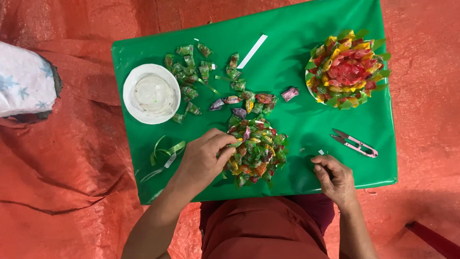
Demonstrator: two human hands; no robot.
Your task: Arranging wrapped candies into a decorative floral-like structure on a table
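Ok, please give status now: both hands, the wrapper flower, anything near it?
Left hand pinching the near wrapper flower. Right hand resting on green table, fingers curled. Loose wrappers, white bowl, snips lie apart.

Green table (297, 120), orange-red tarp (62, 158) w/ woven texture, white bowl (151, 94), wrapper rosette (347, 68) – red centre, yellow then green edge, multicolour wrapper pile (254, 151), pink-silver snips (355, 143), white cloth (24, 81) w/ pale blue stars.
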